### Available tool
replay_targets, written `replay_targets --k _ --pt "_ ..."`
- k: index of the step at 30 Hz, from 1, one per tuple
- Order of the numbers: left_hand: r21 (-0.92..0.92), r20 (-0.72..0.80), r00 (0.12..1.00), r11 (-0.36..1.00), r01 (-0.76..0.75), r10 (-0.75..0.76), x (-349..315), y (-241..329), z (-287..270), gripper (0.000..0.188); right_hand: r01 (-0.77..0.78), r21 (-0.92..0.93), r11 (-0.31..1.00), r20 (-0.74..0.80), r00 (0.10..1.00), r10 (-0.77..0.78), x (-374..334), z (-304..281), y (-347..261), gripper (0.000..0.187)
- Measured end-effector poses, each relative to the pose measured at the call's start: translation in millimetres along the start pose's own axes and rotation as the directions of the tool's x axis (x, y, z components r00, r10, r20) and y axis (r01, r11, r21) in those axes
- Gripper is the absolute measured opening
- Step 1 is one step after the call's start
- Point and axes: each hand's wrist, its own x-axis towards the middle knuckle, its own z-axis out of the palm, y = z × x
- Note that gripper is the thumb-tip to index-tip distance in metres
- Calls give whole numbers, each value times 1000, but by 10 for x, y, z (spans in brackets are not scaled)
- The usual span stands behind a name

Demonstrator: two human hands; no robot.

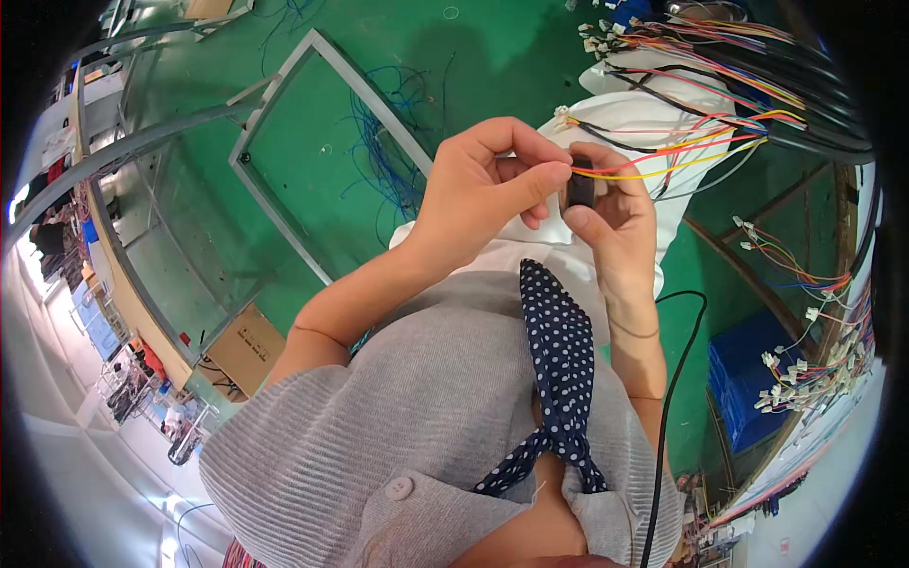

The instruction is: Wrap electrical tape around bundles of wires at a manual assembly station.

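Note:
My left hand (497,180) is closed, its thumb and forefinger pinching the ends of a few red and yellow wires (620,175). Right beside those fingertips, my right hand (620,204) grips a small black rounded piece (580,185) that looks like a roll of tape seen edge-on. The wires pass across the front of this roll and run right to a thick black cable (819,140). Just behind the hands, other wires of that cable end in a small white connector (562,116). My fingers partly hide the wire tips.
A bundle of black cables (805,71) with coloured wires and white connectors lies at upper right. More connector-ended wires (805,383) hang at the right, near a blue bin (748,379). A grey metal frame (275,95) stands on the green floor, beside tangled blue wire (379,142).

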Motion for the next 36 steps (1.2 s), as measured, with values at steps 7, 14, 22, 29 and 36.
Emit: replay_targets --k 7,14,22,29,36 --pt "101 -23 999 994 -34 36 -88 32 -5 15 -18 -167 986 5 1000 19 7 -48 -27 54" --pt "97 94 996 995 -5 -4 -142 82 11 14 35 -111 993 60 998 -28 84 -85 -49 56" --pt "79 76 995 994 -74 68 -116 17 21 13 274 -248 929 162 957 -240 53 -144 -6 61" --pt "273 33 993 954 -121 116 -135 -24 47 15 307 -204 930 206 942 -266 83 -189 9 59" --pt "589 113 869 672 -449 482 -21 -118 -16 13 180 -308 934 84 983 -162 -102 -68 -92 89"
